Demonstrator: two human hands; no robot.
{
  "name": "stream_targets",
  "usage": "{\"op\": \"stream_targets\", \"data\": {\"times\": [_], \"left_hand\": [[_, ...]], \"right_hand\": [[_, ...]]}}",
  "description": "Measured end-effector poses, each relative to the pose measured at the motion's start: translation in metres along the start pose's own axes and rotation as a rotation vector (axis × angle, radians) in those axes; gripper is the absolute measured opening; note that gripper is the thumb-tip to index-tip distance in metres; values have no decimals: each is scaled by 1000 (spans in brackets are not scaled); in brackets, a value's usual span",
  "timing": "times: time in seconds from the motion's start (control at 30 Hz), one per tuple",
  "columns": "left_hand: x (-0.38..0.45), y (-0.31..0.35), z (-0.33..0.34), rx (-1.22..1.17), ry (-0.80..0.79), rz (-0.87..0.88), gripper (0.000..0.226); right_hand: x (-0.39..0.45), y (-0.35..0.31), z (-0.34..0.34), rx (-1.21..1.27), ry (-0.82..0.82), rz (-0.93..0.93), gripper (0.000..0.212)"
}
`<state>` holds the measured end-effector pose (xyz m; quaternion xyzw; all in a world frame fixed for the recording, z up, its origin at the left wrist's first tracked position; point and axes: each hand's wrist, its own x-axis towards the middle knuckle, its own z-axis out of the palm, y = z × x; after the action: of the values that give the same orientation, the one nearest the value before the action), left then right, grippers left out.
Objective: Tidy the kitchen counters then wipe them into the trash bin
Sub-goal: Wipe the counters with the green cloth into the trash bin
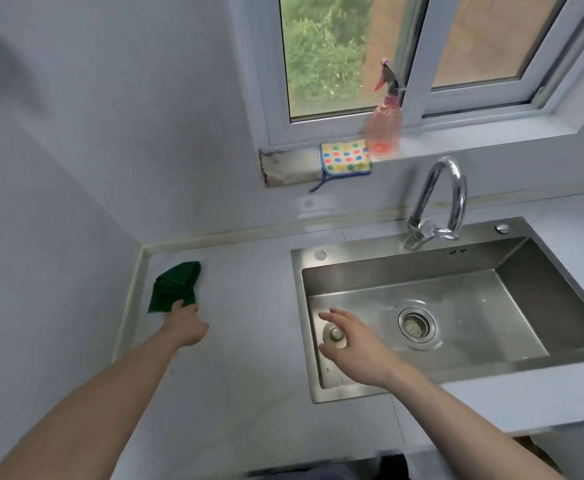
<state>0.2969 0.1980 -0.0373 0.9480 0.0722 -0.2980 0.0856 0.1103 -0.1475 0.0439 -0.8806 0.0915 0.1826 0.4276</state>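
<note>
Pale counter [249, 341] runs from the corner wall at the left of the frame to a steel sink [560, 282] on the right, under a window at the top. Left of centre, the left hand [185, 327] pinches the near edge of a folded green cloth [174, 287], whose far end lies toward the corner seam, apparently on the counter. At centre, the right hand [353, 344] hovers with fingers spread and relaxed, holding nothing, over the sink's left end, just above a round drain plug [335, 336]. Beyond it sit the drain [417, 323], the curved faucet [439, 199], and, on the sill above, a spotted cloth [346, 157] beside a pink spray bottle [384, 126]. No trash bin is in view. The risk, as I judge it, is that a sweep toward the right pushes crumbs over the sink's rim rather than to the bin; the light pinch could also let the cloth bunch or slip.
</note>
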Motion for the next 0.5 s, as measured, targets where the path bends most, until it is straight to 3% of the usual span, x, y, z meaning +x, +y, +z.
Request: {"op": "stream_targets", "data": {"times": [0.2, 0.33, 0.5], "left_hand": [[33, -12, 8, 5, 4, -66, 63], [45, -19, 10, 29, 57, -17, 56], [27, -8, -28, -196, 192, 105, 46]], "right_hand": [[-14, 2, 16, 31, 53, 82, 58], [-23, 7, 23, 70, 92, 130, 59], [-27, 2, 33, 133, 122, 136, 58]]}}
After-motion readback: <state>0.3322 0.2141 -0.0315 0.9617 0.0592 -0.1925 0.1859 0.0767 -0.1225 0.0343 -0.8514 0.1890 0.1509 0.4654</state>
